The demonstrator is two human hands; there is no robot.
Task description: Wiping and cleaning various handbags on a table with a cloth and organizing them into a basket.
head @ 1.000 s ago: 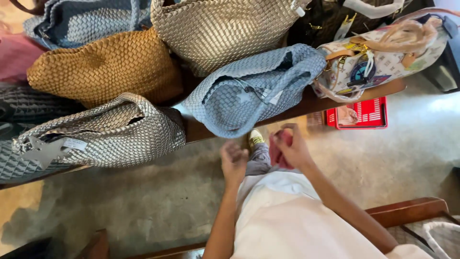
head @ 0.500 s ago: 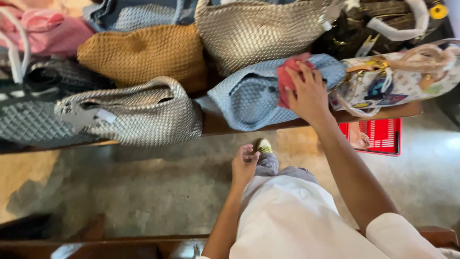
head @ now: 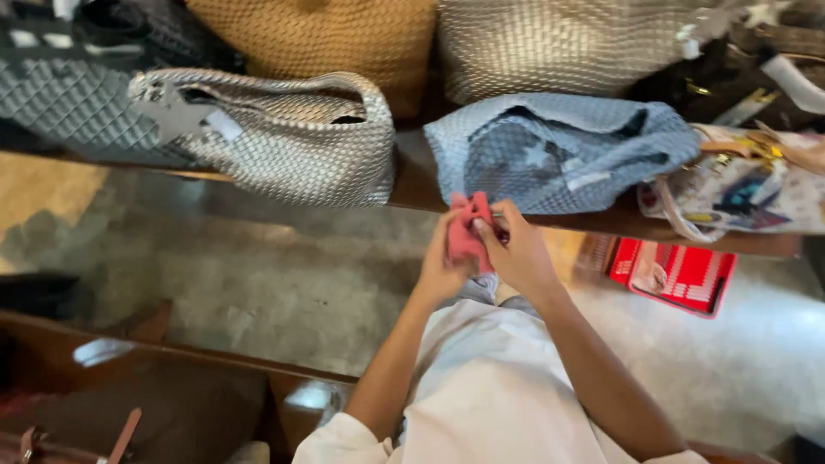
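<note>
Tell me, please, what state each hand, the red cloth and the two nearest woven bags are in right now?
Left hand: closed on the red cloth.
Right hand: pinching the same cloth.
Red cloth: bunched up, held in front of the shelf edge.
Blue woven bag: slumped on its side, mouth open.
Silver woven bag: lying on the wooden shelf, handle upward.

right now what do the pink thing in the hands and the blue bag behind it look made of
The pink thing, held between the left hand and right hand, looks like soft matte cloth: it bunches and folds. The blue bag looks like woven strips, matte, possibly neoprene or soft faux leather; its basket-weave pattern shows and it slumps on the shelf.
</note>
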